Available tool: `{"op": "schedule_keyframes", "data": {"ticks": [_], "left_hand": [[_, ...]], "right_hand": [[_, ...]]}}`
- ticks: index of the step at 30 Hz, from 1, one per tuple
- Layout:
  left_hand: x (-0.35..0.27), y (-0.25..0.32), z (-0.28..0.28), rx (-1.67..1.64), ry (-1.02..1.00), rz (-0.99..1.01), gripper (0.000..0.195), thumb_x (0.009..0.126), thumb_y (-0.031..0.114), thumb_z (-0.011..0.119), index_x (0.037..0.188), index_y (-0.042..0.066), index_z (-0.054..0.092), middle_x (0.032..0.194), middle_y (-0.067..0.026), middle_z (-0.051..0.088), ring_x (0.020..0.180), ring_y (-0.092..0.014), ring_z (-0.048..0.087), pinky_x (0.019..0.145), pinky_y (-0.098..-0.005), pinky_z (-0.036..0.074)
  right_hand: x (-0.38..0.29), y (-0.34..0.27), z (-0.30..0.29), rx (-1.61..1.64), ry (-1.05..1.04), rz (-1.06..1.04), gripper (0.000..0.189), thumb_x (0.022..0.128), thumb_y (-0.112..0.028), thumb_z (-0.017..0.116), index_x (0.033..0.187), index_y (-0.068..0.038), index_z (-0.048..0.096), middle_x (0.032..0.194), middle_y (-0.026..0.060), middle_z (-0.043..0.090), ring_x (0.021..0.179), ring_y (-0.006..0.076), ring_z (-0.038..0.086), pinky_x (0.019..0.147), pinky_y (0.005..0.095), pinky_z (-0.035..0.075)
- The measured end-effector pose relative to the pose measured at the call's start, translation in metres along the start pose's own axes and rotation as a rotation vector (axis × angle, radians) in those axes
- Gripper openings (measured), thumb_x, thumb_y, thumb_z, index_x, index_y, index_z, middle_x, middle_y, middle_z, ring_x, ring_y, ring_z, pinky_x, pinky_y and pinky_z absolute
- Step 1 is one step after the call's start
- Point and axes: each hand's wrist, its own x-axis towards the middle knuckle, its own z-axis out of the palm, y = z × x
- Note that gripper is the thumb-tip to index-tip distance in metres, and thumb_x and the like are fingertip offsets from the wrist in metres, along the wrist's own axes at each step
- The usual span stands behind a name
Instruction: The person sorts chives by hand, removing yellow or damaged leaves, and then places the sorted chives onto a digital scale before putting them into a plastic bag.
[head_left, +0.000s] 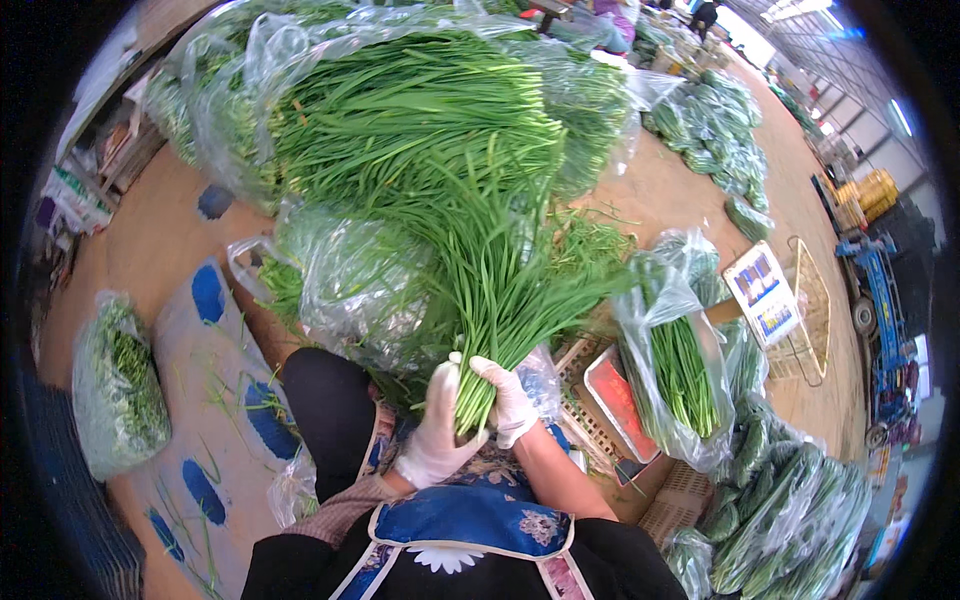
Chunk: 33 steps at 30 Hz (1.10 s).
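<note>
A bunch of long green leafy stems, like garlic chives (487, 300), stands fanned out between my gloved hands, its pale stem ends low and its leaves spreading upward. My left hand (437, 435) cups the bunch near the stem ends. From the other side, my right hand (508, 397) closes around the stems. Beyond the bunch lies a large pile of the same greens (420, 112) on clear plastic. To the right, a clear plastic bag (664, 300) holds another bunch on a digital scale (619, 405) with a red top.
The scale's display panel (763, 292) stands at the right by a wire basket (814, 315). Bagged greens (787, 517) are heaped lower right, and another bag (120, 390) lies at the left. Loose trimmings (589, 244) lie ahead. A blue cart (881, 322) stands far right.
</note>
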Motion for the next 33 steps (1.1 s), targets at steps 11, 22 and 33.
{"op": "schedule_keyframes", "data": {"ticks": [11, 22, 33], "left_hand": [[-0.044, -0.097, 0.003, 0.252, -0.226, 0.177, 0.024, 0.093, 0.02, 0.052, 0.105, 0.004, 0.063, 0.071, -0.0027, 0.058, 0.06, -0.01, 0.054, 0.056, -0.0265, 0.045], [0.117, 0.0, 0.014, 0.026, -0.163, 0.22, 0.021, 0.084, 0.01, 0.06, 0.104, 0.003, 0.059, 0.103, -0.0121, 0.062, 0.089, -0.028, 0.061, 0.079, -0.0345, 0.048], [0.267, 0.096, 0.181, -0.056, 0.006, 0.299, 0.084, 0.071, 0.025, 0.078, 0.138, 0.002, 0.033, 0.138, -0.0187, 0.037, 0.127, -0.028, 0.038, 0.107, -0.038, 0.028]], "right_hand": [[-0.058, -0.074, 0.006, 0.282, -0.279, -0.005, 0.064, 0.075, -0.017, 0.063, 0.131, 0.003, 0.039, 0.095, 0.0087, 0.061, 0.08, 0.0166, 0.055, 0.074, 0.0305, 0.047], [-0.103, -0.124, -0.009, -0.213, -0.313, -0.058, 0.061, 0.066, -0.016, 0.074, 0.121, -0.002, 0.053, 0.093, 0.0101, 0.066, 0.072, 0.013, 0.06, 0.066, 0.0245, 0.048], [-0.138, -0.209, 0.014, -1.641, -0.026, -0.827, 0.059, 0.074, -0.019, 0.065, 0.127, -0.008, 0.042, 0.087, 0.02, 0.061, 0.08, 0.0375, 0.062, 0.07, 0.0441, 0.049]]}}
